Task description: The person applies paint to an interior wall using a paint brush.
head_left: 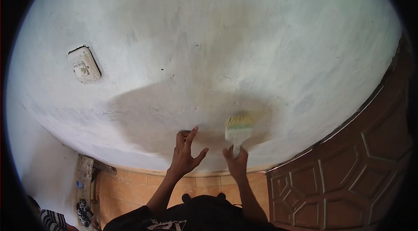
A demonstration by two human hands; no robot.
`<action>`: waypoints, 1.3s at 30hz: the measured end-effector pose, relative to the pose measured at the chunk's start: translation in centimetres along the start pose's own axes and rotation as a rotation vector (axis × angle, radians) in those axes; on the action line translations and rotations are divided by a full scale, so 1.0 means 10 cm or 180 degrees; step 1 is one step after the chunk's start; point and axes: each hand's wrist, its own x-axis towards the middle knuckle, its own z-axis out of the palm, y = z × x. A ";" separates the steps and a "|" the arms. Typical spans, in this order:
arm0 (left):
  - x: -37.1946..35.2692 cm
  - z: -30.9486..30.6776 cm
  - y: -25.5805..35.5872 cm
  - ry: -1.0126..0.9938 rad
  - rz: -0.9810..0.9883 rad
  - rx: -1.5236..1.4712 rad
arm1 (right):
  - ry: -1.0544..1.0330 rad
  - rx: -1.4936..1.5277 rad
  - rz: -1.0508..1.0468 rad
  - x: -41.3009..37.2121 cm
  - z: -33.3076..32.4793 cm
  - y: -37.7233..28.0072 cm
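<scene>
My right hand (237, 165) grips the handle of a wide paintbrush (238, 133), held with the bristles up. Its bristles are yellowish, with a green band below them and a whitish lower part. Behind the brush is the pale, patchy wall (278, 48), where the shadows of my arms fall. To the left of the brush, my left hand (187, 153) is raised close to the wall, holding nothing, its thumb and fingers spread.
A paint-smeared switch plate (84, 65) is on the wall at upper left. Brown panelled door (339, 178) stands at right. A worn wooden bench (86, 174) carries a small blue cup (79, 184) and dark cloth (84, 211). A striped sleeve (53, 219) shows at lower left, above orange floor tiles (126, 189).
</scene>
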 end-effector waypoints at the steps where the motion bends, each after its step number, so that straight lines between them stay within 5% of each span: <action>1: 0.01 0.00 0.00 -0.0010 0.0003 0.0008 | 0.0260 0.0087 -0.0486 0.14 0.08 -0.31; 6: 0.00 0.01 0.02 -0.0012 -0.0044 -0.0079 | 0.0370 0.0307 0.0060 0.47 0.11 -0.04; 12: -0.02 0.03 -0.01 -0.0063 -0.0119 -0.0089 | 0.0269 0.0041 0.1385 -0.30 0.17 0.76; 18: -0.02 0.05 -0.02 -0.0072 -0.0048 -0.0024 | 0.0168 0.0170 0.0118 0.33 0.09 -0.26; 22: -0.03 0.02 -0.05 -0.0122 -0.0015 0.0020 | 0.0276 -0.0100 0.0362 0.43 0.13 -0.09; 26: -0.03 -0.01 -0.06 -0.0191 -0.0014 -0.0050 | 0.0057 -0.0631 0.1110 -0.34 0.09 0.68; 34: 0.00 -0.02 -0.01 -0.0268 -0.0072 -0.0025 | 0.0214 0.0082 0.0626 0.11 -0.01 -0.34; 39: -0.01 -0.03 -0.01 -0.0235 -0.0047 -0.0043 | 0.0248 -0.0012 0.0609 0.18 0.11 0.11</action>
